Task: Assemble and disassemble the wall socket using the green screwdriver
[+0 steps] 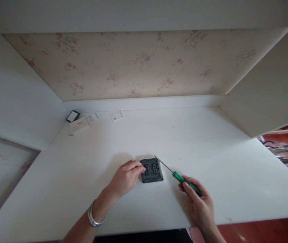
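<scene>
Your left hand (pixel 126 177): fingers pinched close at left edge of dark grey square plastic plate (pixel 152 172); cannot tell if they grip it. Plate lies on smooth white table (pixel 209 145), between your hands, left hand nearer. Your right hand (pixel 201 201): wrapped round green-handled screwdriver with thin metal rod (pixel 178 176). Plate sits left of right hand, bit farther from you. Screwdriver slants left and away, tip by plate's far right corner; cannot tell if touching.
</scene>
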The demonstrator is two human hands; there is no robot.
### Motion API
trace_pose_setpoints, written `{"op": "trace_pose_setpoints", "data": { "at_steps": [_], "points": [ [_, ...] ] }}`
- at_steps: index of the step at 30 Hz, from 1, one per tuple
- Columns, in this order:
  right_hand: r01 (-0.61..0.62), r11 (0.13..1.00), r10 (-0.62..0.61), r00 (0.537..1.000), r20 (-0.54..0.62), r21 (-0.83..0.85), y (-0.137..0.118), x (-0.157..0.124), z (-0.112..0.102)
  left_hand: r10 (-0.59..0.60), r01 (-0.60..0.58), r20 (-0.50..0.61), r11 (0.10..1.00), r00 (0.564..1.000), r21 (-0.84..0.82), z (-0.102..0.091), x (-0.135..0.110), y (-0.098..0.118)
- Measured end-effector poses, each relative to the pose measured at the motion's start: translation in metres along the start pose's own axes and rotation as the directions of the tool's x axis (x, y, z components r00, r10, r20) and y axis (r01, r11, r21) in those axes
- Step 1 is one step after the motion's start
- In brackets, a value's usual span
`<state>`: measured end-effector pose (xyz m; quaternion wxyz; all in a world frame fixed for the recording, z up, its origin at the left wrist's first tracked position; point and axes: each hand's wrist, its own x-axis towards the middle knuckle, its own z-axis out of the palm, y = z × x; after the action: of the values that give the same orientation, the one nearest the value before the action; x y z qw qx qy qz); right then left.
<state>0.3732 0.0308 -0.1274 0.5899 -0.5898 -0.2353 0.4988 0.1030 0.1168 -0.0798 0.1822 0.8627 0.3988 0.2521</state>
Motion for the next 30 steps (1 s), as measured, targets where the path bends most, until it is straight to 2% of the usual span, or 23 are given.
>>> {"op": "trace_pose_setpoints", "data": {
  "at_steps": [4,7,12,17,25,30],
  "points": [
    [-0.005,1.0,0.005,1.0,0.0,-0.003,-0.003,-0.002,0.003,0.051,-0.059,0.066,0.992,0.997,0.114,-0.004,0.004,0.004],
    [0.007,1.0,-0.007,1.0,0.005,-0.026,-0.003,-0.002,0.003,0.055,-0.069,0.103,0.987,0.993,0.142,-0.005,0.006,0.007],
    [0.017,0.999,-0.016,1.0,0.009,-0.033,-0.001,-0.001,0.002,-0.025,0.029,0.094,0.999,0.995,-0.036,-0.004,0.003,0.007],
    [0.015,0.999,-0.015,1.0,0.015,-0.031,-0.001,-0.001,0.002,-0.162,0.172,0.06,0.957,0.985,-0.232,0.004,-0.001,0.004],
    [0.035,0.999,-0.034,0.999,0.014,-0.016,0.001,-0.002,0.002,-0.238,0.22,0.0,0.902,0.971,-0.372,0.01,-0.001,0.006],
    [0.039,0.999,-0.039,0.999,0.019,0.033,-0.007,-0.005,0.005,-0.337,0.284,-0.058,0.864,0.94,-0.415,0.01,-0.012,0.003]
  ]
}}
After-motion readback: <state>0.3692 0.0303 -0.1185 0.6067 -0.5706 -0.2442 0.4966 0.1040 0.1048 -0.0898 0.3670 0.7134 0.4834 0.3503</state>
